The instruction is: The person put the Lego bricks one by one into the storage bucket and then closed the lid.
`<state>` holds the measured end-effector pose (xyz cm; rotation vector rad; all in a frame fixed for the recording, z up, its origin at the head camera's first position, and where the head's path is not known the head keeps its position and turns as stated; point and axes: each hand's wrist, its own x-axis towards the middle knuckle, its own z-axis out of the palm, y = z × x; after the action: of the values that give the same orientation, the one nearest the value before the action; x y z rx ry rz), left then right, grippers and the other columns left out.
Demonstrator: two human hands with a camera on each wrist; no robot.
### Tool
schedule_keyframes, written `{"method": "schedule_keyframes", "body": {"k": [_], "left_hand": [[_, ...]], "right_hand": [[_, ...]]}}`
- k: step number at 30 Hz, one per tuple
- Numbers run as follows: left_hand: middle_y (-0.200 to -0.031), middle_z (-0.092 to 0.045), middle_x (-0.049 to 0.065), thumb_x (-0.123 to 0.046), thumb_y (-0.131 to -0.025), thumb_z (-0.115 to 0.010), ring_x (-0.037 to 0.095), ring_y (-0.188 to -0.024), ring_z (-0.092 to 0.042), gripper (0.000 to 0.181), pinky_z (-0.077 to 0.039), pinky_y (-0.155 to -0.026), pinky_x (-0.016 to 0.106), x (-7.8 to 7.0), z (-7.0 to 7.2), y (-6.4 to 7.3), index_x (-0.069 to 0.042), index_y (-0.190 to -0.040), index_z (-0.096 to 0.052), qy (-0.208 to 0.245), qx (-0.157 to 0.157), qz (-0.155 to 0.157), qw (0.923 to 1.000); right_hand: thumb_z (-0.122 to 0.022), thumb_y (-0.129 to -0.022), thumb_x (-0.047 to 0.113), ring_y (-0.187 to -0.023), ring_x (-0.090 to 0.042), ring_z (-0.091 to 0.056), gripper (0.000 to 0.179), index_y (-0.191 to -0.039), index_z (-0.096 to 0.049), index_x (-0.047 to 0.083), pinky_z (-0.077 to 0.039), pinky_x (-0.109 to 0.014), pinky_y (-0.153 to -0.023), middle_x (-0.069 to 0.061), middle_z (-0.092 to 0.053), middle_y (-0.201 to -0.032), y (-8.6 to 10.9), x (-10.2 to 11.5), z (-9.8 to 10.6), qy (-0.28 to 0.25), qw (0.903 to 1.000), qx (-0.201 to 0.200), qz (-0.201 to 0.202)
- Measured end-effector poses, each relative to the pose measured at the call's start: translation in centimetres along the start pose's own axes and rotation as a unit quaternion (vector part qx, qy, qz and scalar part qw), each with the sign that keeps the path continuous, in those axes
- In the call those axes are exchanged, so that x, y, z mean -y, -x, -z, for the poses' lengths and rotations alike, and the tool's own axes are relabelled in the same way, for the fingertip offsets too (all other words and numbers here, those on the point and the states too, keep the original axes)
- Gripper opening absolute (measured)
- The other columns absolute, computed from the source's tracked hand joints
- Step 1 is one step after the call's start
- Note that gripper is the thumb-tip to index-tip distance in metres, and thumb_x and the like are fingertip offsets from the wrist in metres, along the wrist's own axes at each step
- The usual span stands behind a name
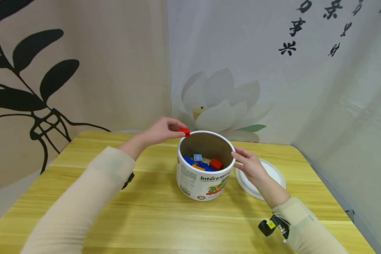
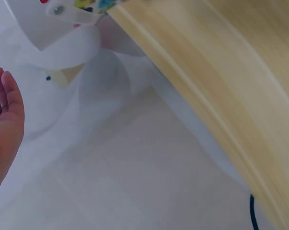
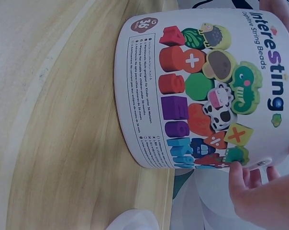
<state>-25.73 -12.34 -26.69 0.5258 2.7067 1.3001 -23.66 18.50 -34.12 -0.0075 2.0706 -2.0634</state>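
A white round bucket (image 1: 190, 178) with "Interesting" printed on it stands upright on the table, its top uncovered. Inside it lie several toy building blocks: a red block (image 1: 216, 163), a light blue block (image 1: 198, 158), darker blue ones and an orange one. My left hand (image 1: 162, 131) pinches a small red block (image 1: 185, 132) between thumb and fingers at the bucket's left rim. At the right side, my right hand (image 1: 249, 164) grips the bucket by its rim. The right wrist view shows those fingers against the printed wall (image 3: 197, 96), beside a handle knob (image 3: 262, 163).
A white round lid (image 1: 274, 173) lies flat on the wooden table (image 1: 139, 218), right of the bucket and partly behind my right hand. Printed curtains (image 1: 130, 70) hang behind the table's far edge. A small black camera (image 1: 267, 227) sits at my right wrist.
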Motion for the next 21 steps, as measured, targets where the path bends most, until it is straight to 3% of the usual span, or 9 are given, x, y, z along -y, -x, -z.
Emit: {"method": "schedule_keyframes", "body": {"k": [11,21], "left_hand": [[-0.107,-0.066,0.007,-0.02,-0.087,-0.066,0.02,-0.092,-0.058,0.027,-0.052,-0.082,0.028,-1.6,-3.0,-1.6,-0.01,-0.112,-0.067,0.024,0.032,-0.017,0.9991],[-0.111,-0.066,0.011,-0.016,-0.085,-0.068,0.021,-0.097,-0.06,0.029,-0.051,-0.087,0.03,-1.6,-4.9,-2.1,-0.007,-0.112,-0.066,0.012,0.048,-0.045,0.9978]], "right_hand": [[-0.053,-0.095,0.014,-0.097,-0.004,-0.056,0.053,-0.141,-0.034,-0.004,-0.05,-0.018,-0.08,0.003,-0.054,-0.117,0.0,-0.1,0.0,-0.001,1.0,0.0,0.002],[-0.051,-0.096,0.015,-0.1,-0.005,-0.054,0.053,-0.142,-0.034,-0.003,-0.05,-0.018,-0.08,0.0,-0.051,-0.122,0.0,0.0,0.1,0.01,1.0,0.0,0.002]]}}
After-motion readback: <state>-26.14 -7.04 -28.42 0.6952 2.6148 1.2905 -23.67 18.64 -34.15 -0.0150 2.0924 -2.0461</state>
